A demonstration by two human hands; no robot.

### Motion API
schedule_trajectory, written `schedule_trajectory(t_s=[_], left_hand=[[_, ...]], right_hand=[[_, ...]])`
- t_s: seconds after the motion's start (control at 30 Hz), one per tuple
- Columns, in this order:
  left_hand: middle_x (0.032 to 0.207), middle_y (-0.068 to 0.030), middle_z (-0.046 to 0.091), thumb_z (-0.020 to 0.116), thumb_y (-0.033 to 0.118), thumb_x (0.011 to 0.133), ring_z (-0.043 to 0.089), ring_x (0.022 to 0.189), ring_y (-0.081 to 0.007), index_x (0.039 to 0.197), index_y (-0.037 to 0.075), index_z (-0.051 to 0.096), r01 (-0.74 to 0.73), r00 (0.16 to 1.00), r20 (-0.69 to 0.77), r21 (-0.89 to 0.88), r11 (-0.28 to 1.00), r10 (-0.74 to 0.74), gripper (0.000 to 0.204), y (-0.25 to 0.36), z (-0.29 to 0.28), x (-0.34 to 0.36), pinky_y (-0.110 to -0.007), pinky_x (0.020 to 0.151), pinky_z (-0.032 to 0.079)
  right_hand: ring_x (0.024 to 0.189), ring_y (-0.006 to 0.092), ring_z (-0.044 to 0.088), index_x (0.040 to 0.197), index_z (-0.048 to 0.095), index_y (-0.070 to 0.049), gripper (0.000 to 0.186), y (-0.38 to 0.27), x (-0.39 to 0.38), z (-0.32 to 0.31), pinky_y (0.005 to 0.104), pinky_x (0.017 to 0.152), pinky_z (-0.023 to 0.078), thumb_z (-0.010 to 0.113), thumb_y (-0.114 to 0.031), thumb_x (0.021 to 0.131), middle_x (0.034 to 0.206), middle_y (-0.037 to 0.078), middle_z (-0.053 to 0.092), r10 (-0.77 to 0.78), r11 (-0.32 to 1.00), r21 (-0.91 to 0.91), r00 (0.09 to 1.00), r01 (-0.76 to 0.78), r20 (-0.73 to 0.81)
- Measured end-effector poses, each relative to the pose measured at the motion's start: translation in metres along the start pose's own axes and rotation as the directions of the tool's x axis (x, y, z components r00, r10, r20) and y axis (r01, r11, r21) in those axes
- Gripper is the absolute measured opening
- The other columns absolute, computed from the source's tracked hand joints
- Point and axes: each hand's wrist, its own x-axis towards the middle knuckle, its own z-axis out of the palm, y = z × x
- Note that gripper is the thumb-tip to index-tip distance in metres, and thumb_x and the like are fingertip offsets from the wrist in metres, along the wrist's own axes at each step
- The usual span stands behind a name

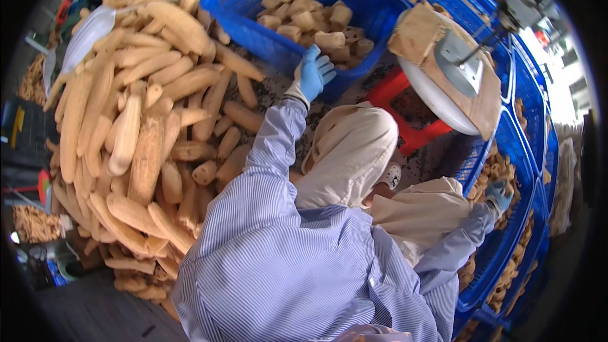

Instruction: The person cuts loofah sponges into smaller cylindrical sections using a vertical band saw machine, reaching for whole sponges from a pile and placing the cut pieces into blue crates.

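My left hand (310, 75), in a light blue glove, is at the near rim of a blue basket (244, 0). Its fingers are apart and I see nothing in them. Cut pieces of dried loofah (304, 20) fill part of that basket, one lying just beyond the fingertips. On the right, my gloved right hand (499, 196) reaches into another blue basket (487, 266) among small loofah pieces (497, 171). Its fingers are curled, and what they hold, if anything, is hidden. A large heap of whole dried loofahs (145, 145) lies at my left.
Ahead to the right, a wooden board with a metal plate (457, 63) sits on a white rounded base above a red stool (411, 133). More blue baskets (529, 107) line the right side. A white curved object (88, 38) rests at the heap's far left.
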Motion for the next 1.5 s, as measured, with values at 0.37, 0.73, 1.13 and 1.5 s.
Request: schedule_trajectory(t_s=[0.37, 0.73, 1.13, 1.5], left_hand=[[0.143, -0.0132, 0.047, 0.068, 0.039, 0.087, 0.056, 0.117, -0.0277, 0.149, 0.011, 0.039, 0.285, 0.723, -0.677, 0.108, 0.953, -0.139, 0.073, -0.108, -0.253, -0.093, -0.036, 0.093, 0.049], [0.146, -0.0129, 0.048, 0.072, 0.031, 0.082, 0.049, 0.129, -0.0277, 0.148, 0.012, 0.042, 0.424, 0.653, -0.757, 0.353, 0.834, -0.012, 0.075, -0.079, -0.324, 0.024, -0.035, 0.104, 0.042], [0.146, -0.0123, 0.044, 0.060, 0.022, 0.094, 0.045, 0.133, -0.0298, 0.152, 0.016, 0.035, 0.006, 0.954, -0.299, 0.059, 0.998, 0.012, 0.063, -0.062, -0.288, -0.055, -0.041, 0.109, 0.040], [0.139, -0.0065, 0.046, 0.060, -0.001, 0.095, 0.049, 0.124, -0.0171, 0.148, 0.007, 0.039, -0.301, 0.874, 0.415, 0.056, 0.952, 0.252, 0.058, -0.030, 0.021, -0.132, -0.029, 0.101, 0.045]], right_hand=[[0.119, 0.0184, 0.055, 0.134, 0.052, -0.005, 0.042, 0.010, -0.058, 0.135, 0.0388, 0.100, 0.045, 0.052, -0.028, 0.099, 0.131, 0.008, 0.059, 0.394, 0.914, 0.143, 0.914, -0.380, -0.093], [0.124, 0.0218, 0.052, 0.137, 0.048, -0.007, 0.046, -0.008, -0.082, 0.172, 0.0424, 0.100, 0.046, 0.055, -0.029, 0.097, 0.138, 0.009, 0.053, 0.461, 0.887, 0.127, 0.856, -0.443, -0.235], [0.119, 0.0299, 0.055, 0.144, 0.043, -0.008, 0.064, -0.065, -0.067, 0.089, 0.0429, 0.100, 0.046, 0.068, -0.026, 0.088, 0.134, 0.013, 0.055, -0.125, 0.928, -0.362, 0.988, 0.086, -0.087], [0.131, 0.0325, 0.048, 0.153, 0.024, 0.001, 0.104, -0.004, -0.370, 0.368, 0.0435, 0.105, 0.043, 0.086, -0.029, 0.075, 0.148, 0.018, 0.042, -0.128, 0.683, -0.217, 0.407, 0.697, 0.905]])
